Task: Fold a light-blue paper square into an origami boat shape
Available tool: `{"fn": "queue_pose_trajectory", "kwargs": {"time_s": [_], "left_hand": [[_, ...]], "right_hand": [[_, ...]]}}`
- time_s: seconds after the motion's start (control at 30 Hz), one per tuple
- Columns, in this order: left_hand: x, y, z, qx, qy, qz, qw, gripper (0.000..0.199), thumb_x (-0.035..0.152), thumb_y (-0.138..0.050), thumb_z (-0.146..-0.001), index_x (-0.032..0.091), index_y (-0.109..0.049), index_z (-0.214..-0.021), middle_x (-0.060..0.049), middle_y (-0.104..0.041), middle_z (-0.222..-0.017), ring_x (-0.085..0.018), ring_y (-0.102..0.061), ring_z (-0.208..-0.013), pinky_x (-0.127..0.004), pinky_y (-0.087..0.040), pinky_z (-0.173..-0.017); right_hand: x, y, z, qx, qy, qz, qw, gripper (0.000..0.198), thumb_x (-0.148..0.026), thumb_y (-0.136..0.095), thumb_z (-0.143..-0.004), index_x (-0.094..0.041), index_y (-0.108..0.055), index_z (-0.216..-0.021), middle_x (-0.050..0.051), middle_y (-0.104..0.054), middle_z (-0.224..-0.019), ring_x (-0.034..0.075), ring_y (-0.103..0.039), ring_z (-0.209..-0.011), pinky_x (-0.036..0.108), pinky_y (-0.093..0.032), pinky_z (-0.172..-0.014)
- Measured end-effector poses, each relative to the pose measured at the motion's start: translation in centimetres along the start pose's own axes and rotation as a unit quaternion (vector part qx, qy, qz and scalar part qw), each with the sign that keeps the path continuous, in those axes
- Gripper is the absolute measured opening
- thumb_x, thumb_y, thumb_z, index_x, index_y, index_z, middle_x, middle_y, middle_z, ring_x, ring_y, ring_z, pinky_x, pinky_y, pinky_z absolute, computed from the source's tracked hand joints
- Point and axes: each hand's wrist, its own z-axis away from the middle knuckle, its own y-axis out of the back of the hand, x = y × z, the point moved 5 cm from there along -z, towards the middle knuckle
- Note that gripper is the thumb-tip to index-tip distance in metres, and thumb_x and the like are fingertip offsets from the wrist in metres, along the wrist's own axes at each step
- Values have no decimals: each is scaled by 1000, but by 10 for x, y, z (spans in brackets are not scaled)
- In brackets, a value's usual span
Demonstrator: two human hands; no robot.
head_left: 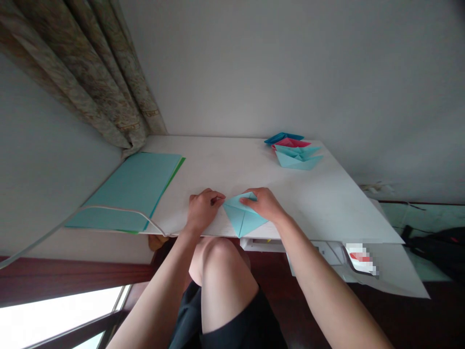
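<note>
A folded light-blue sheet of paper (242, 218) lies at the front edge of the white table, creased down its middle and with a corner pointing toward me. My right hand (264, 203) grips its upper right part, the thumb on top and the fingers behind. At the paper's left corner, my left hand (206, 207) has thumb and index finger pinched together on the tip. The other fingers of that hand are curled in.
Folded paper boats in light blue (298, 162), pink (290, 142) and dark blue (283, 137) stand at the back right of the table (225, 160). Stacked coloured sheets (127, 186) lie at the left, a white cable (119, 208) crossing them. A patterned curtain (94, 72) hangs behind.
</note>
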Motion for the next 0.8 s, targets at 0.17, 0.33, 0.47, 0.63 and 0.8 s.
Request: {"fn": "queue_pose_trajectory", "kwargs": {"time_s": [0.17,0.33,0.47,0.63,0.8], "left_hand": [[16,-12,-4,-47,-89,27,994,19,27,-62,-85,27,-71,-103,-2,-65,-105,-17,-63,-87,-32,-42,-85],[17,-18,-9,-61,-62,9,996,6,24,-63,-83,21,-67,-82,-2,-66,-95,-18,-62,-86,-32,-42,-83],[12,-14,-7,-59,-48,0,997,10,26,-60,-83,19,-64,-76,-3,-65,-92,-19,-61,-82,-32,-43,-78],[9,-8,-5,-57,-55,-21,997,10,27,-57,-83,20,-62,-79,-4,-65,-88,-20,-61,-82,-32,-43,-76],[7,-4,-6,-87,-63,-15,994,12,30,-56,-81,20,-62,-79,-5,-67,-89,-21,-61,-86,-31,-44,-74]], "right_hand": [[-1,-3,-1,9,19,-26,999,17,-36,-65,-80,-21,-74,-83,-1,-69,-69,15,-58,-66,22,-37,-59],[4,8,5,90,24,-90,992,35,-48,-60,-82,-16,-69,-70,-2,-61,-58,13,-53,-58,22,-34,-53],[17,28,24,126,1,-123,984,36,-43,-51,-89,-16,-70,-74,2,-68,-65,15,-60,-63,24,-40,-58],[12,40,51,83,93,-27,992,12,-21,-59,-80,-20,-71,-81,4,-72,-81,18,-62,-80,31,-45,-78],[4,31,57,45,138,45,988,14,-13,-65,-76,-21,-71,-86,4,-69,-88,19,-59,-87,36,-42,-85]]}}
